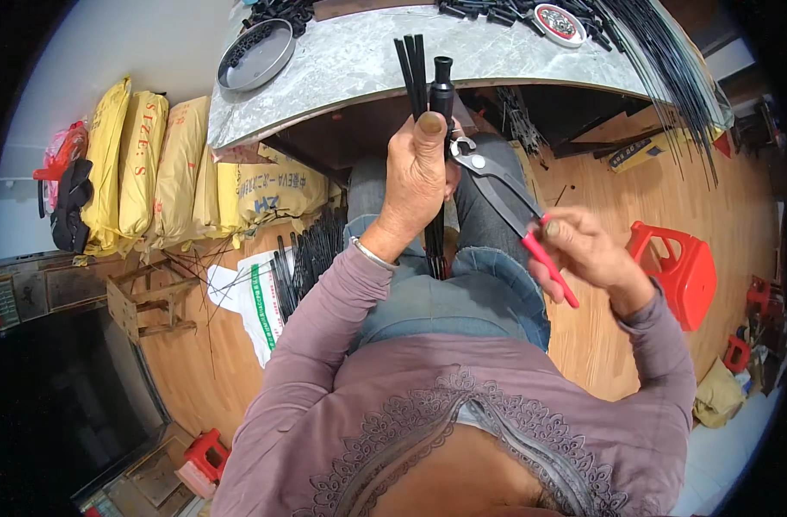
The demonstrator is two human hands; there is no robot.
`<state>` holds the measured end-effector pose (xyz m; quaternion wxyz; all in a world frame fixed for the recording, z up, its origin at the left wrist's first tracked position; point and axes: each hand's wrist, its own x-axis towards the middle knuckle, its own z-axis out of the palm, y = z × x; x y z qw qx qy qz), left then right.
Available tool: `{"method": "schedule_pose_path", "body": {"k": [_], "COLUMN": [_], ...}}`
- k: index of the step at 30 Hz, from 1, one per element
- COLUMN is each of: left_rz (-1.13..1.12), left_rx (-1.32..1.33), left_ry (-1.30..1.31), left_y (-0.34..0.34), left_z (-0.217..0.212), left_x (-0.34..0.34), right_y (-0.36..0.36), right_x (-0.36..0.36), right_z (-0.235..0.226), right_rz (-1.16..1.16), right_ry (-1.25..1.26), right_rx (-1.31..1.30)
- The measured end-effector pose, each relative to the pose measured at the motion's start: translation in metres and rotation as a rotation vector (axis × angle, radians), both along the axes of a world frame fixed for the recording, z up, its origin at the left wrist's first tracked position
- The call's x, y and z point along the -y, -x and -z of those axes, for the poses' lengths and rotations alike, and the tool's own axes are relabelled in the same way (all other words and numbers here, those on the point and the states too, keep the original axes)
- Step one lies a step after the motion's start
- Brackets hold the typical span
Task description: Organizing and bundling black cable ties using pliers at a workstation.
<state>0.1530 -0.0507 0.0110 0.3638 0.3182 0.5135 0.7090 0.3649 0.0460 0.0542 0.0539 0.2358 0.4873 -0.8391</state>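
Note:
My left hand [417,168] is closed around several thin black rods [413,69] and a thicker black tubular piece [442,90] with a flared end, all held upright over my lap. A pair of pincers [501,194] with red-coated handles is gripped in my right hand [583,250], whose fingers are slightly blurred. The pincers' rounded jaws lie just right of my left hand, close below the tubular piece. Whether they touch a rod cannot be made out. The rods' lower ends reach down between my knees.
Ahead stands a grey marbled table [350,65] with a round tray [255,56] of black parts, a dish [559,24] of small metal pieces and long black rods [669,69]. Yellow sacks [182,164] line the left. A red stool [682,267] is at right; more rods [311,258] lie left of my legs.

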Motion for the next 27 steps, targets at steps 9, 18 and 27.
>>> {"method": "schedule_pose_path", "body": {"k": [9,18,27], "left_rz": [0.013,0.026,0.166], "left_rx": [0.028,-0.006,0.049], "left_ry": [0.009,0.016,-0.021], "left_y": [0.000,-0.004,-0.003], "left_z": [0.000,-0.008,-0.011], "left_x": [0.002,0.005,0.006], "right_y": [0.016,0.006,0.004], "right_x": [-0.014,0.033,0.028], "right_z": [-0.015,0.017,0.017], "right_rz": [-0.413,-0.087,-0.070], "right_ry": [-0.565,0.564,0.292], "right_rx": [0.167,-0.059,-0.017]}}
